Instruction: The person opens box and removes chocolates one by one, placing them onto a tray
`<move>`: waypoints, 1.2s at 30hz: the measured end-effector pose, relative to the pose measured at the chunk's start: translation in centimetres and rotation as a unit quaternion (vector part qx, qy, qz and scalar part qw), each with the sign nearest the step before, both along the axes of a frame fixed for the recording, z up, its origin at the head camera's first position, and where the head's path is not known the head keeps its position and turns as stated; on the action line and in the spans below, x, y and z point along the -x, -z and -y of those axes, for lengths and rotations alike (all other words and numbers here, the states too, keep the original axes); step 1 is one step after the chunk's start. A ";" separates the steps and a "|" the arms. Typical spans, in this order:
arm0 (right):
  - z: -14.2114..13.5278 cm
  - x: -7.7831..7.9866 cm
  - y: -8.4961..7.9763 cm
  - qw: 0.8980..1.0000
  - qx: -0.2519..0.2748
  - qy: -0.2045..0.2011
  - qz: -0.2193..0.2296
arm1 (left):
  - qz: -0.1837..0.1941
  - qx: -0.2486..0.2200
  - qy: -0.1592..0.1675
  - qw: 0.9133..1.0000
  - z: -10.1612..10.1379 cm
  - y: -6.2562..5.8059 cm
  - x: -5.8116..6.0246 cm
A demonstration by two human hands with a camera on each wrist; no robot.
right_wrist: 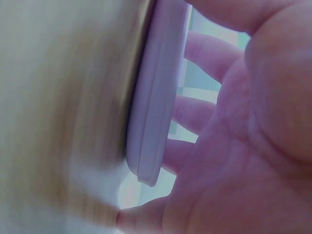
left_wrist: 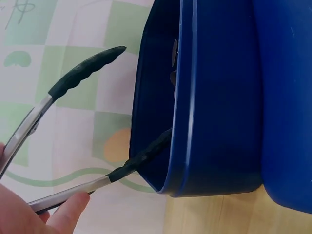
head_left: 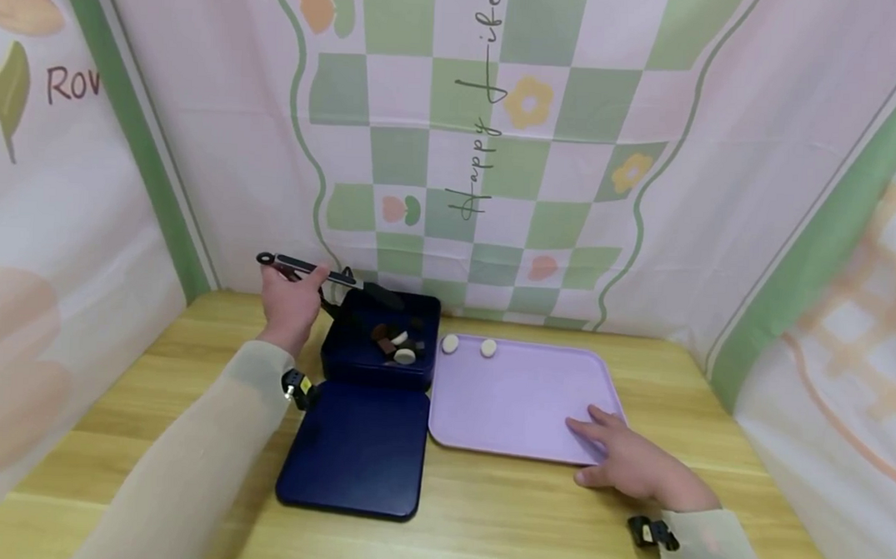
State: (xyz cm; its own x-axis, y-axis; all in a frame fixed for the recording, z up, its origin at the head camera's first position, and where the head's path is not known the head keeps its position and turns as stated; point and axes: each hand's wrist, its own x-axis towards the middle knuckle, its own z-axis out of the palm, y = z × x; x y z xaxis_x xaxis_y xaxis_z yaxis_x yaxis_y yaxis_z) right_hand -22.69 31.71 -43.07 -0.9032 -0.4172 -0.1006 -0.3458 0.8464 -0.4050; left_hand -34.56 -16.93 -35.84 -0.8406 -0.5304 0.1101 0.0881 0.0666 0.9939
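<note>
My left hand (head_left: 291,306) grips a pair of tongs (head_left: 343,280) with black tips, held over the back left of a dark blue box (head_left: 376,374). In the left wrist view the tongs' arms are spread wide; one black tip (left_wrist: 141,158) dips inside the box rim and the other stays outside it. White, brown and black pieces (head_left: 404,357) lie in the box. Two white round pieces, one at the corner (head_left: 450,343) and one beside it (head_left: 488,348), sit along the back of a lilac tray (head_left: 521,404). My right hand (head_left: 628,462) rests with spread fingers on the tray's front right corner.
A flat dark blue lid (head_left: 358,451) lies in front of the box, left of the tray. Everything stands on a wooden table (head_left: 505,515). A checkered cloth (head_left: 464,155) hangs right behind the box and tray, with more printed cloth at both sides.
</note>
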 end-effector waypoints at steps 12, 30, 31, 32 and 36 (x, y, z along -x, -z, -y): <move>0.1 -0.2 0.2 1.000 0.005 -0.007 -0.004 | 0.003 -0.012 0.017 1.000 0.1 0.8 0.0; 0.0 -0.1 0.2 1.000 0.006 0.001 0.002 | 0.003 -0.012 0.028 1.000 -0.1 1.6 0.1; 0.0 -0.2 0.2 1.000 0.007 0.001 0.003 | 0.004 -0.010 0.029 1.000 -0.1 1.6 0.1; 0.0 -0.2 0.1 1.000 0.008 0.001 0.005 | 0.006 -0.009 0.030 0.999 -0.1 1.6 0.1; 0.0 -0.2 0.0 1.000 0.008 -0.002 0.002 | 0.014 -0.002 0.029 0.999 -0.1 1.8 0.2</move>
